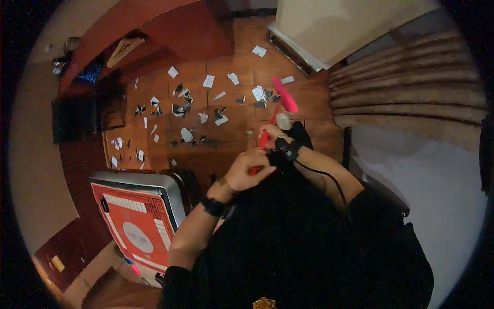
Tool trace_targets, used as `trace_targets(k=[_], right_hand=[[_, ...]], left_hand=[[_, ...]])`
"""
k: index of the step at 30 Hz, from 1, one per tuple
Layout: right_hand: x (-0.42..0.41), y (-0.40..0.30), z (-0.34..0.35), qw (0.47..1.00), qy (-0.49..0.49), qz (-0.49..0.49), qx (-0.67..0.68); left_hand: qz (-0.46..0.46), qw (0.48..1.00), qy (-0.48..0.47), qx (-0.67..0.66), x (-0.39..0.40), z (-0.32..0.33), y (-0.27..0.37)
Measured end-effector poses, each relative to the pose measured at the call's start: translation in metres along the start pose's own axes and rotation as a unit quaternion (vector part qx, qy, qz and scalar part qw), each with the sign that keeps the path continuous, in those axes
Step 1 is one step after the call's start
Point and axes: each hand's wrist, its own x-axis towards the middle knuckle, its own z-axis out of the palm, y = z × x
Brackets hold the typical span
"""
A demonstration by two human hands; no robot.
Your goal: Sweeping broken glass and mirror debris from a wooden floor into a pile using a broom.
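Observation:
My right hand (272, 134) grips the red handle of a broom (285, 96) whose pink head reaches the wooden floor ahead of me. Lower on the same handle, near my body, is my left hand (249, 170), its fingers curled around the red end and its thumb sticking out. Torn white and dark paper scraps (220, 116) lie scattered over the floorboards (227, 150). A white scrap (258, 93) and some dark pieces lie just left of the broom head. Below the head, a pale speckled shoe tip (283, 121) shows near my right hand.
A silver-edged case (173, 201) with a red printed top stands at my left. On the right are brown curtains (397, 85) and a white bed-like surface (420, 201). A pale cabinet-like block (339, 31) stands ahead right, dark red furniture (185, 31) ahead left.

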Motion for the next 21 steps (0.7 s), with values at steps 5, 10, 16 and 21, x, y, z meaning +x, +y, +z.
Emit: trace_targets(k=[5, 10, 16, 21], right_hand=[[-0.001, 0.004, 0.099, 0.995, -0.051, 0.014, -0.089], [-0.045, -0.052, 0.15, 0.995, -0.093, 0.039, -0.026], [-0.046, -0.138, 0.092, 0.998, 0.056, 0.028, 0.002], [-0.006, -0.172, 0.01, 0.998, 0.057, -0.003, -0.031]], left_hand=[[0.03, 0.994, 0.049, 0.093, 0.006, -0.03, 0.031], [0.027, 0.994, 0.017, 0.101, 0.051, -0.049, 0.076], [0.046, 0.998, 0.041, 0.028, 0.107, -0.06, 0.049], [-0.033, 0.996, 0.063, -0.049, 0.158, -0.028, 0.007]])
